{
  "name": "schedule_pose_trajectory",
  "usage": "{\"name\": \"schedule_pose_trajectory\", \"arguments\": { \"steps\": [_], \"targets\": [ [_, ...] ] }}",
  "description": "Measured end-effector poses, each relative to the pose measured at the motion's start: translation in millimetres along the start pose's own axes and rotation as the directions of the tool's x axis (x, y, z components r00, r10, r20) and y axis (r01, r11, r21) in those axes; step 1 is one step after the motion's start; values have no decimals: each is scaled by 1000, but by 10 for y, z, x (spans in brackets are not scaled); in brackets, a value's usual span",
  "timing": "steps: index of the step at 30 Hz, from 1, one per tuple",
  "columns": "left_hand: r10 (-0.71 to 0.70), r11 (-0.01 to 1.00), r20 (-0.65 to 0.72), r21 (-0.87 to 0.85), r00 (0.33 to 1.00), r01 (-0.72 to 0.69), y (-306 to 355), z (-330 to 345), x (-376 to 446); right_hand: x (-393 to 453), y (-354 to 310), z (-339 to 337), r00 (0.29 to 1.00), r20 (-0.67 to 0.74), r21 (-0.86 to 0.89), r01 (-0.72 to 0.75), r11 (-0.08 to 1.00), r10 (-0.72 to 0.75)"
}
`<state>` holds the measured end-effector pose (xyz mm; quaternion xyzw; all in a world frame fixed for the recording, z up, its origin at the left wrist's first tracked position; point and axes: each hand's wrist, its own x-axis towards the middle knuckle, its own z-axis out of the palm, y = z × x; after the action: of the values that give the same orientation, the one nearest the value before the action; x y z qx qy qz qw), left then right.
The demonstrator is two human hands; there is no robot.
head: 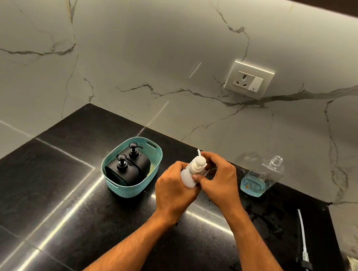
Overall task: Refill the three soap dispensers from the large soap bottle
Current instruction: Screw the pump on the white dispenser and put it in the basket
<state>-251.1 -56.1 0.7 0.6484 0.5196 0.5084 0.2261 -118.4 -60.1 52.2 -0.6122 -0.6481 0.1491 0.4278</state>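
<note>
Left hand (174,186) wrapped around the body of a small white plastic pump dispenser (190,174), held tilted above the black polished stone countertop (37,187). Right hand (218,178) closed over the dispenser's white pump head, fingers curled around its collar and nozzle; cannot tell if it is turning. Just left of the hands, a teal woven-pattern plastic basket (131,167) sits on the counter with two black pump dispensers (127,167) inside, side by side, pumps on. To the right of the hands, near the wall, stands the large clear plastic soap bottle (262,176), uncapped, with a shallow layer of blue liquid at the bottom. Farther right, well apart, its black pump with long clear dip tube (303,245) lies flat on the counter. White marble-look wall behind carries a white socket and switch plate (249,79).
</note>
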Motion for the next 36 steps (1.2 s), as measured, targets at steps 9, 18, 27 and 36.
{"name": "schedule_pose_trajectory", "arguments": {
  "steps": [9, 18, 27, 36],
  "targets": [
    [7, 1000, -8, 4, 1000, -7, 5, -27, 6, -3, 3, -5, 1000, 3, 27, -11, 1000, 10],
    [8, 1000, -23, -7, 1000, -9, 11, -58, 29, 38, -66, -8, 1000, 5, 75, 13, 997, -14],
    [-7, 1000, -26, 3, 1000, 7, 19, -32, 25, 74, 18, -7, 997, 54, 8, 45, 999, -46],
    [14, 1000, -15, 7, 1000, -14, 41, -27, 16, 70, 85, 80, 997, -71, -57, 24, 998, -28]
  ]
}}
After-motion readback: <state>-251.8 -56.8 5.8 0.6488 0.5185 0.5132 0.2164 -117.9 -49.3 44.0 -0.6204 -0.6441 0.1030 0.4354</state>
